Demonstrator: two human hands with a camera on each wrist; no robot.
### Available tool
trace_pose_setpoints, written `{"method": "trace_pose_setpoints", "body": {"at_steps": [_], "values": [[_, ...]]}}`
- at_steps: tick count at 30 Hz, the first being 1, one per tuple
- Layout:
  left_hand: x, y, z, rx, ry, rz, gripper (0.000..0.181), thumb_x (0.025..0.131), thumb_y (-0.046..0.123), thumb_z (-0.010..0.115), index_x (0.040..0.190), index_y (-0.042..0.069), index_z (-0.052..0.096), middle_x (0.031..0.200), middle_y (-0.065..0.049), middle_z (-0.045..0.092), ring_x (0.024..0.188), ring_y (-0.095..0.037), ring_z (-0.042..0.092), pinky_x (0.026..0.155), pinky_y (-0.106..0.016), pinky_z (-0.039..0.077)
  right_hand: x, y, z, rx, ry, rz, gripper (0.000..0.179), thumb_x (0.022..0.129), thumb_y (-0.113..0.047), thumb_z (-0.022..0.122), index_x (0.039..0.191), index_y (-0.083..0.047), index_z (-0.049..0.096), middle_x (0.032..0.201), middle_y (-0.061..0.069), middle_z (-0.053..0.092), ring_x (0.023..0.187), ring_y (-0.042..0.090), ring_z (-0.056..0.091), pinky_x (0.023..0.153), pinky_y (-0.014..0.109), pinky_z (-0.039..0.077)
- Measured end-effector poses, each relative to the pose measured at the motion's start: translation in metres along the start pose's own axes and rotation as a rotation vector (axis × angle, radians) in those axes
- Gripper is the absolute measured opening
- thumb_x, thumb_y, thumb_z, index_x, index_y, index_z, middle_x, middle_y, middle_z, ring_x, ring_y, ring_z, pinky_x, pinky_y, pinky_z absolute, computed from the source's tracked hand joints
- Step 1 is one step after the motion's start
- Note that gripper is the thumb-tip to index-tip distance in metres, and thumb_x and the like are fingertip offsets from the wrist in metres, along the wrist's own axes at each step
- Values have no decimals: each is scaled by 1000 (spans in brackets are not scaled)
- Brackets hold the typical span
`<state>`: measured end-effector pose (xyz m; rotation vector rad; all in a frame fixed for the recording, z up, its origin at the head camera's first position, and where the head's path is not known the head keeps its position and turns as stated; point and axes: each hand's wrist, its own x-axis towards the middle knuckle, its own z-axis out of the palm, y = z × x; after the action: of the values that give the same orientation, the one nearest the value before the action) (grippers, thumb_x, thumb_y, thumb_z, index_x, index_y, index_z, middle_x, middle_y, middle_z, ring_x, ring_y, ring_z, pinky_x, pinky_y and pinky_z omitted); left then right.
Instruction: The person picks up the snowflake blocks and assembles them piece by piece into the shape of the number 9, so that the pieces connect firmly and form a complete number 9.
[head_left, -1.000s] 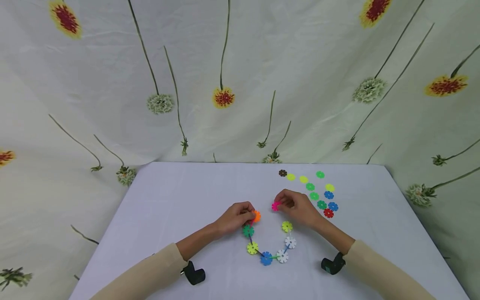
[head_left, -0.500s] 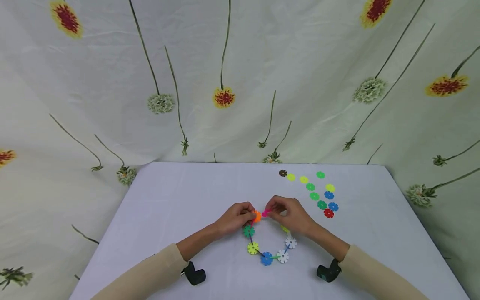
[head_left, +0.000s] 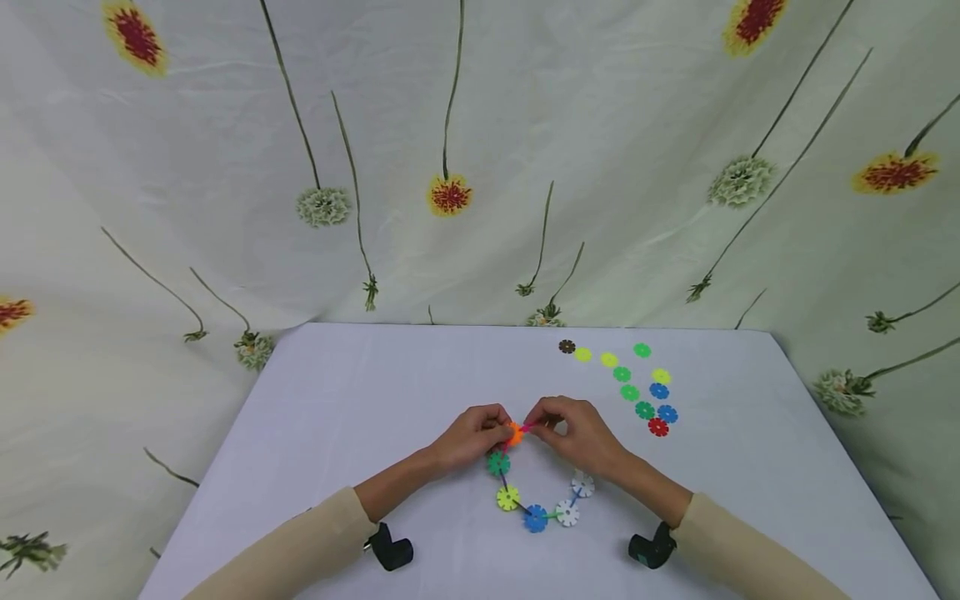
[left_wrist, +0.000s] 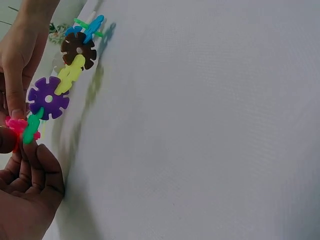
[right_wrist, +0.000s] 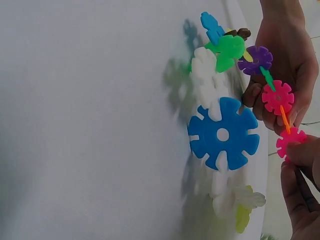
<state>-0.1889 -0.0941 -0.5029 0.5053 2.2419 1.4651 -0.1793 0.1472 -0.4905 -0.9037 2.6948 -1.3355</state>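
My left hand (head_left: 474,435) pinches the orange notched disc (head_left: 515,433) at the upper left end of a chain of interlocking plastic discs. My right hand (head_left: 581,433) pinches a pink notched disc (right_wrist: 290,141) between thumb and fingers, its edge right at the orange one. Down the chain, another pink disc (right_wrist: 278,97), a green disc (head_left: 498,463), a purple disc (left_wrist: 49,98), a yellow disc (head_left: 507,498) and a brown disc (left_wrist: 78,50) lead to a blue disc (head_left: 536,518). White discs (head_left: 567,513) continue it. In the head view, its yellow-green end is hidden behind my right hand.
Several loose discs lie at the back right of the white-covered table (head_left: 360,375): a brown disc (head_left: 567,347), a red disc (head_left: 658,427), and yellow, green and blue ones. A flower-print cloth (head_left: 615,150) hangs behind the table. Black wrist cameras (head_left: 652,547) sit near both sleeves.
My right hand has moved left and slightly down with the pink disc, bringing it up to the orange disc. My left hand has stayed in place.
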Motion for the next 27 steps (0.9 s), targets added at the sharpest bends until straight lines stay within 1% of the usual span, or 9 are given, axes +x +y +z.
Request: {"method": "trace_pose_setpoints", "body": {"at_steps": [5,10,13,16,19,22,24,27], "values": [[1,3,2,14,-7,12,20,107,19,59,105,1,67,80,-1,65,72,-9,56,73,-20,49,2,1,0,-23,-8,-8,15,96,-7,79,102,-20,80,100,-6,81,92,4,74,88,26,62],[1,1,0,-9,-27,7,19,108,18,59,105,0,67,82,-2,66,73,-10,57,73,-21,50,3,2,-1,0,-23,-11,14,96,-6,79,104,-18,80,101,-7,81,93,4,74,89,27,63],[1,0,-1,-19,-47,0,19,108,17,58,106,1,66,85,-2,67,74,-10,59,74,-20,52,1,1,-1,31,-35,-18,15,97,-6,78,110,-13,78,106,-2,81,95,7,74,91,29,63],[2,0,-2,-15,-59,6,18,108,16,56,107,1,65,88,-3,67,76,-10,59,74,-21,52,-2,2,-4,47,-43,-10,21,98,-9,78,119,-9,75,114,5,79,99,12,75,93,31,63],[2,0,-3,-3,-65,8,17,108,16,56,107,1,65,90,-5,68,77,-11,60,75,-20,52,-5,9,-13,32,-44,32,29,98,-12,79,126,-9,72,120,7,76,104,16,73,93,30,63],[1,0,-4,-2,-69,-4,17,108,16,56,108,2,64,92,-6,69,79,-12,61,76,-21,53,-10,25,-28,-23,-32,102,30,97,-14,80,125,-12,72,120,4,76,107,18,71,91,28,61],[0,0,-4,-2,-73,-12,17,109,17,56,109,2,64,92,-5,69,80,-12,61,77,-21,53,-13,38,-41,-84,-10,158,27,97,-16,80,123,-13,74,119,2,76,107,19,68,88,28,58],[0,0,-4,-1,-79,-18,17,109,18,55,109,2,63,91,-4,68,79,-13,61,76,-22,53,-17,55,-60,-208,43,239,22,98,-17,78,119,-12,75,113,3,75,103,20,65,86,32,55]]}}
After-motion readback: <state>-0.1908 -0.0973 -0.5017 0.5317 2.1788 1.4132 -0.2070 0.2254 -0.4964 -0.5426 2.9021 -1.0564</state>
